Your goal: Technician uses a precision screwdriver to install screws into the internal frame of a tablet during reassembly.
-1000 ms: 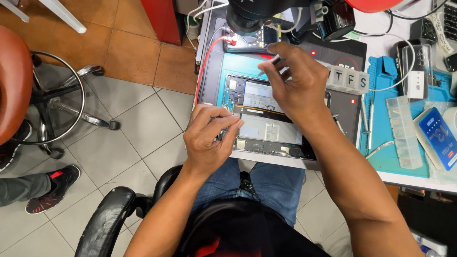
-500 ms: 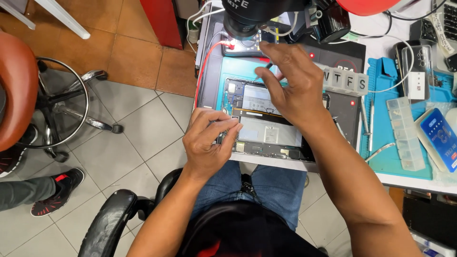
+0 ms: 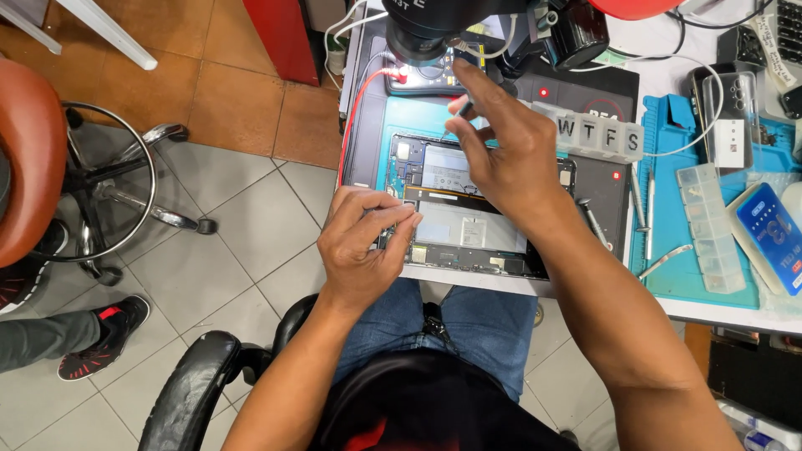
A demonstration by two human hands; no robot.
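An opened tablet, back cover off with its battery and boards showing, lies on the bench in front of me. My left hand pinches the tablet's left edge with thumb and fingers. My right hand hovers over the upper half of the tablet, holding a thin dark tool between thumb and fingertips. The tool's tip points down at the tablet's top edge, just below a black microscope head.
A clear weekly pill organiser lies right of my right hand. A blue mat carries tweezers, a clear compartment box and a blue phone box. An orange stool and another person's shoe are at left.
My right hand has shifted slightly toward the microscope with the tool. My left hand stays pinched on the tablet's left edge.
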